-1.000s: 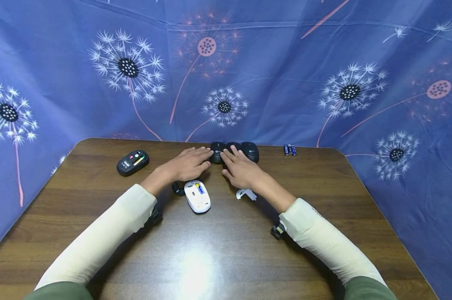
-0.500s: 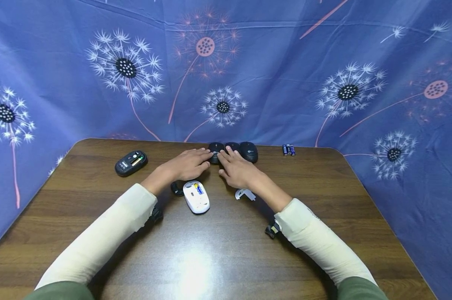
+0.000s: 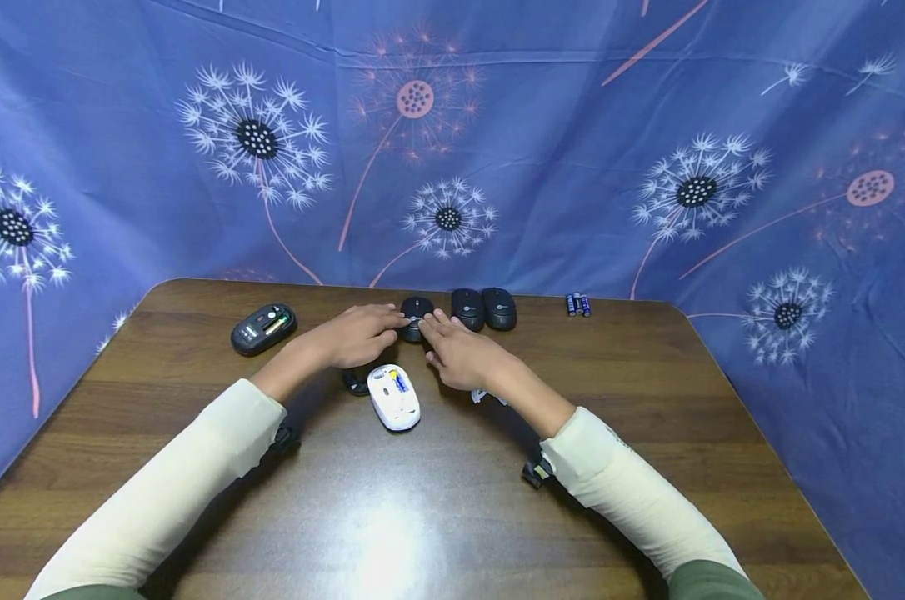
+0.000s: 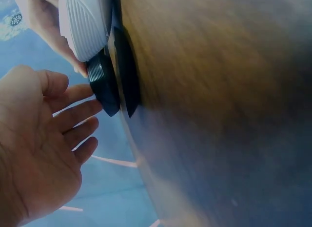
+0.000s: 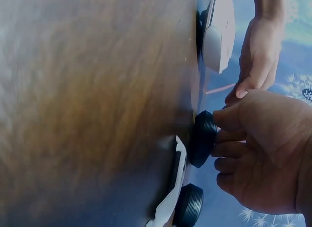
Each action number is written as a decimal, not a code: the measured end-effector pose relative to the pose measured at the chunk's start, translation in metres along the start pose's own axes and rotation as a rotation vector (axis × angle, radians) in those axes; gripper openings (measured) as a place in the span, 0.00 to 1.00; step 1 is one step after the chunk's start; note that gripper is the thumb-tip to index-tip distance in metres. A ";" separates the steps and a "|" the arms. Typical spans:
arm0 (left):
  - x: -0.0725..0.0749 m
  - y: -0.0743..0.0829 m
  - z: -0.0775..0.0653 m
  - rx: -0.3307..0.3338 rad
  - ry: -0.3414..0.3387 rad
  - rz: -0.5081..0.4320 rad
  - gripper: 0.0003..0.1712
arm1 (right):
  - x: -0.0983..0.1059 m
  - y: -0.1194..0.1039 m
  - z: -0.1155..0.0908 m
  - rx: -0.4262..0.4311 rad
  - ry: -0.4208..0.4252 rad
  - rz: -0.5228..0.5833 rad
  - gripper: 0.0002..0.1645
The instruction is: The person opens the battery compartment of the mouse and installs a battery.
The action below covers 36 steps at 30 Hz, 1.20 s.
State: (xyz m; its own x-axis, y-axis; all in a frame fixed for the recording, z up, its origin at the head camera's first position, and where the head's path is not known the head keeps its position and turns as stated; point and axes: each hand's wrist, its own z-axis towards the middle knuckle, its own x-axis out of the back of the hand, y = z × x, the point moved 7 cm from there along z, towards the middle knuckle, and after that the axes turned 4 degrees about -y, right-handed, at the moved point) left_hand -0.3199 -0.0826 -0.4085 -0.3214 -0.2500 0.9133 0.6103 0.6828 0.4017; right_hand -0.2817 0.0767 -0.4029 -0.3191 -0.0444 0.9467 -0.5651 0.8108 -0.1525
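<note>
A black computer mouse [image 3: 417, 317] lies between both hands near the table's back edge. My left hand [image 3: 358, 335] has its fingertips at the mouse's left side, palm down and fingers extended. From the right, my right hand [image 3: 463, 354] reaches the same mouse with nearly straight fingers. The left wrist view shows the left fingers beside the black mouse [image 4: 103, 85], and the right wrist view shows the right thumb and fingers at the mouse [image 5: 203, 139]. Two more black mice, one in the middle [image 3: 467, 308] and one on the right [image 3: 500, 309], stand side by side.
An upturned white mouse [image 3: 394, 398] shows a battery in its uncovered bay. Behind it lies a black piece [image 3: 357, 382]. A white battery cover [image 3: 488, 397] is partly under the right arm. Far left is an upturned black mouse [image 3: 263, 328]; batteries [image 3: 577, 305] lie back right.
The leftmost black mouse has moved left and toward me, apart from the other two. Both hands have moved with it, and the right hand now covers more of the white cover.
</note>
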 end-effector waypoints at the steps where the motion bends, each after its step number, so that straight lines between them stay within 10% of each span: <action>1: 0.005 0.009 -0.005 0.024 -0.008 0.010 0.30 | -0.001 -0.001 0.000 0.005 -0.001 -0.002 0.39; 14: -0.001 -0.002 -0.016 0.005 0.022 -0.005 0.29 | -0.002 -0.006 -0.009 0.048 -0.010 0.070 0.41; 23: 0.014 -0.011 -0.008 0.038 0.126 -0.223 0.34 | 0.002 0.018 0.021 0.030 0.203 0.190 0.46; 30: 0.005 -0.038 0.011 0.132 0.053 -0.233 0.61 | -0.030 0.055 0.078 -0.038 0.179 0.195 0.60; 36: -0.015 -0.066 0.034 0.123 0.041 -0.194 0.62 | -0.031 0.054 0.088 -0.063 0.175 0.178 0.55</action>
State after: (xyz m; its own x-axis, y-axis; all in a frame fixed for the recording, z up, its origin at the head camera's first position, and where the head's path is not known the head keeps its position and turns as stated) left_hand -0.3802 -0.1006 -0.4515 -0.3925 -0.4109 0.8229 0.4464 0.6971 0.5610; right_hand -0.3690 0.0706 -0.4657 -0.2698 0.1992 0.9421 -0.4617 0.8318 -0.3081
